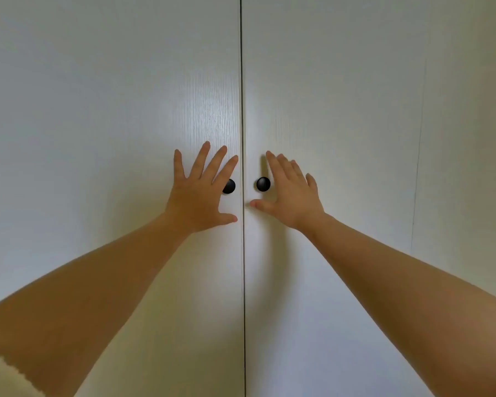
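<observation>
Two white wood-grain cupboard doors fill the view, closed, with a thin dark gap between them. The left door [112, 110] carries a round black knob [229, 187], half hidden behind my left hand [196, 196]. That hand has its fingers spread and straight, lying against the left door by the knob. The right door [355, 110] has its own black knob [263, 184], fully visible. My right hand [291, 196] is open just to the right of it, fingers straight and pointing up, thumb stretched below the knob. Neither hand holds a knob.
A faint vertical seam [417, 167] runs down the right door near its far edge. A bit of pale sleeve [3, 379] shows at the bottom left corner. Both forearms stretch in from the lower corners.
</observation>
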Demonstrator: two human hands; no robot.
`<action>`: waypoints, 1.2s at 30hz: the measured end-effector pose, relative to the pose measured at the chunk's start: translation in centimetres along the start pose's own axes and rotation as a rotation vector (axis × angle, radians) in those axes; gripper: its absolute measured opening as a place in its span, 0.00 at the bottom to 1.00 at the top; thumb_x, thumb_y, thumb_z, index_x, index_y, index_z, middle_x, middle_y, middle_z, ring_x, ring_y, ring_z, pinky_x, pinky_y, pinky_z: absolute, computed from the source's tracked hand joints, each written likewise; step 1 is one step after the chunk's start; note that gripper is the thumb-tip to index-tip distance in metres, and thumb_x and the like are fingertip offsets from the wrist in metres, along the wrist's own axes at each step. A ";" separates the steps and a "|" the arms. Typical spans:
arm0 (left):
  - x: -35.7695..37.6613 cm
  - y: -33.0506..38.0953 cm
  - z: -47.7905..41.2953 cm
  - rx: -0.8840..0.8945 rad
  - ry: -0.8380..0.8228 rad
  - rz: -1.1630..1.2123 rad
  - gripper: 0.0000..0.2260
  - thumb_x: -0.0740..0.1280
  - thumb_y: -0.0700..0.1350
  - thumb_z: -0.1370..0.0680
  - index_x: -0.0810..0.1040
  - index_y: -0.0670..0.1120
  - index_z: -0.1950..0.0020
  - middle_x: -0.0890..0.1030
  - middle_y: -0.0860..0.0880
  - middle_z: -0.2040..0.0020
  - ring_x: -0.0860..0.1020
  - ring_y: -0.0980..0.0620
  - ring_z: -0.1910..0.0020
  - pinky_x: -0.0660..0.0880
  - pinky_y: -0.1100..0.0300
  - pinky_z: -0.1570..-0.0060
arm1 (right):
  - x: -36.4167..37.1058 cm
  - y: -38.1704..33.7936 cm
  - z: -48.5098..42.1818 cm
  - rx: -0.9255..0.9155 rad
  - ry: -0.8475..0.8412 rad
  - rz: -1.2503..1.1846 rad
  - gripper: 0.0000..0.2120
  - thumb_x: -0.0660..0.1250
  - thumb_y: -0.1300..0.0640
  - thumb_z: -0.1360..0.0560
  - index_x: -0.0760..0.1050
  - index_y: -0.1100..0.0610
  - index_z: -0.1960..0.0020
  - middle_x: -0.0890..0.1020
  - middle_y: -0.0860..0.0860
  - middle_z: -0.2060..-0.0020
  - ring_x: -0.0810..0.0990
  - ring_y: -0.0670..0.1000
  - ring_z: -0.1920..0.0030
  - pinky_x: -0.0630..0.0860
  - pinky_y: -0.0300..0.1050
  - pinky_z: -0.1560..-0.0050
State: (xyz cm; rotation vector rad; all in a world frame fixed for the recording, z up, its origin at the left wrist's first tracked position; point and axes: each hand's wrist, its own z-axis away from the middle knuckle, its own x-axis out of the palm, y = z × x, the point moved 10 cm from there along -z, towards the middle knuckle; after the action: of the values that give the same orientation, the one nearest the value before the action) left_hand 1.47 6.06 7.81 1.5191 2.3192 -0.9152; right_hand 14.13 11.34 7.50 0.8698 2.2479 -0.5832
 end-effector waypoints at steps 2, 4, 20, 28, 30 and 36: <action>-0.6 0.2 0.1 0.007 0.023 -0.019 0.50 0.66 0.70 0.37 0.47 0.48 0.25 0.54 0.44 0.23 0.51 0.39 0.24 0.46 0.30 0.33 | 0.0 -0.6 -0.1 -0.055 0.041 0.010 0.37 0.63 0.43 0.25 0.48 0.49 0.24 0.51 0.53 0.23 0.48 0.56 0.23 0.51 0.57 0.26; -1.2 0.3 0.3 0.019 0.078 -0.059 0.50 0.69 0.70 0.41 0.61 0.46 0.26 0.64 0.43 0.26 0.61 0.37 0.27 0.53 0.28 0.36 | -0.5 -1.1 0.1 -0.108 0.150 -0.018 0.26 0.63 0.49 0.24 0.62 0.54 0.28 0.60 0.56 0.26 0.55 0.60 0.25 0.60 0.57 0.28; -3.8 0.8 1.4 0.001 0.207 0.022 0.45 0.64 0.74 0.41 0.67 0.49 0.31 0.72 0.45 0.30 0.64 0.41 0.30 0.54 0.31 0.35 | -4.2 -3.1 3.1 -0.177 0.506 -0.051 0.04 0.71 0.65 0.36 0.77 0.64 0.63 0.78 0.57 0.69 0.78 0.59 0.65 0.73 0.42 0.71; -5.1 0.5 2.2 -0.010 -0.028 0.146 0.46 0.69 0.64 0.33 0.48 0.53 0.24 0.48 0.50 0.22 0.42 0.44 0.23 0.35 0.37 0.30 | -5.9 -3.1 4.9 -0.109 0.394 -0.104 0.09 0.63 0.62 0.25 0.77 0.65 0.48 0.80 0.59 0.57 0.73 0.57 0.48 0.67 0.42 0.58; -5.7 0.5 2.4 -0.030 -0.069 0.180 0.43 0.66 0.63 0.30 0.45 0.53 0.24 0.45 0.51 0.22 0.39 0.46 0.23 0.35 0.39 0.29 | -6.9 -3.0 6.0 -0.098 0.393 -0.152 0.09 0.63 0.61 0.25 0.77 0.64 0.47 0.80 0.58 0.56 0.72 0.55 0.49 0.64 0.37 0.58; -10.6 3.0 4.2 -0.177 0.245 0.687 0.23 0.60 0.50 0.26 0.69 0.46 0.32 0.70 0.46 0.30 0.62 0.44 0.26 0.50 0.40 0.28 | -12.1 -2.6 10.7 -0.077 0.396 -0.241 0.06 0.65 0.62 0.27 0.79 0.62 0.54 0.81 0.54 0.63 0.77 0.53 0.58 0.66 0.27 0.61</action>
State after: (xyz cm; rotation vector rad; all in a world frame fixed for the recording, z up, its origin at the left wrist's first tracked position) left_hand 8.15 -3.61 8.69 2.2132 1.7198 -0.3503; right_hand 23.55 -1.94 9.06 0.7291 2.7411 -0.4562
